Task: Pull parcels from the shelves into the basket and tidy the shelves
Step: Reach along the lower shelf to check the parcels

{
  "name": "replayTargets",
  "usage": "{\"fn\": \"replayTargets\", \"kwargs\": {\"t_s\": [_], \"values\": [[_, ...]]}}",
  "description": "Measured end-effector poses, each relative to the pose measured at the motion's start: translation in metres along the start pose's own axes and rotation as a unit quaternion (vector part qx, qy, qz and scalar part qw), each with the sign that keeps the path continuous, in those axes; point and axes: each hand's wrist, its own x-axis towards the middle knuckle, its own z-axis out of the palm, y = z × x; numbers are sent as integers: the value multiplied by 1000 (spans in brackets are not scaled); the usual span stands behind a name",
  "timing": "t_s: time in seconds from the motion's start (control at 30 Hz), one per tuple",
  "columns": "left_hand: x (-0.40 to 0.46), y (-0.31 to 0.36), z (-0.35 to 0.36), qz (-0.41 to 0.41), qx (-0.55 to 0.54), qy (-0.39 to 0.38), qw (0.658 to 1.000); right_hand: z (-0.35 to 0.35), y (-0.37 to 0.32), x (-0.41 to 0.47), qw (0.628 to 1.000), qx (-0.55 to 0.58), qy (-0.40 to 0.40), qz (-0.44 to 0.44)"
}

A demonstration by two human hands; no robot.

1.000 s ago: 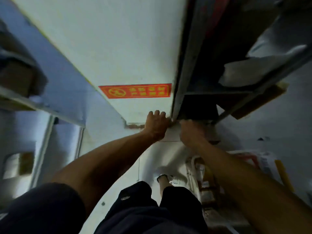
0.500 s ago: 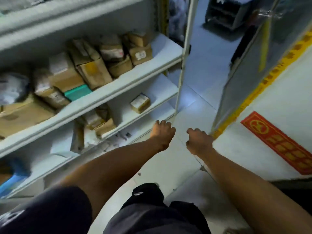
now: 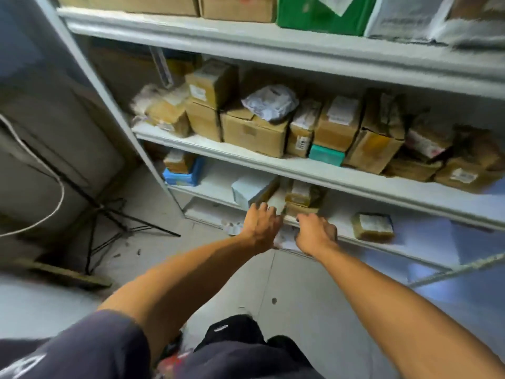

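Head view: left hand (image 3: 261, 225), right hand (image 3: 317, 232) outstretched, palms down, at lower shelf (image 3: 369, 237).

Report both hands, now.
Left hand: open, fingers spread, holding nothing visible.
Right hand: curled at the shelf edge; grip contents cannot be told.

A: Which colours mark the shelving unit (image 3: 273, 162)?
B: Pale grey-white boards; the parcels (image 3: 254, 132) at frame centre are tan cardboard with white labels.

A: And the exceptions?
B: A teal box (image 3: 326, 155) right of centre, a green carton (image 3: 325, 12) at the top, a blue pack (image 3: 183, 173) at centre left, a light blue box (image 3: 252, 188) below centre, and a white crumpled mailer (image 3: 270, 101).

A: The lower frame?
B: A dark navy sleeve (image 3: 90, 348) with white print.
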Motion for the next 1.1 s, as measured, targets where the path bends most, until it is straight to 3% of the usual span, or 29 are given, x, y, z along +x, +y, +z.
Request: {"fn": "replayTargets", "kwargs": {"t_s": [0.33, 0.57, 0.67, 0.77, 0.87, 0.97, 1.1], "values": [[-42, -135, 64, -204, -123, -46, 970, 17, -144, 77, 967, -151, -46, -200], [-13, -273, 156, -315, -240, -42, 917, 50, -264, 183, 961, -129, -84, -231], [17, -338, 203, -365, -345, -18, 865, 73, -318, 250, 967, -62, -113, -218], [47, -396, 249, -389, -468, -3, 793, 99, -367, 312, 972, 112, -137, -151], [77, -453, 285, -398, -568, 24, 720, 122, -414, 371, 943, 282, -154, -81], [109, -497, 316, -377, -634, 66, 672, 142, -447, 421, 927, 343, -133, -74], [153, -528, 347, -341, -739, 70, 577, 153, -467, 459, 910, 389, -132, -46]]}}
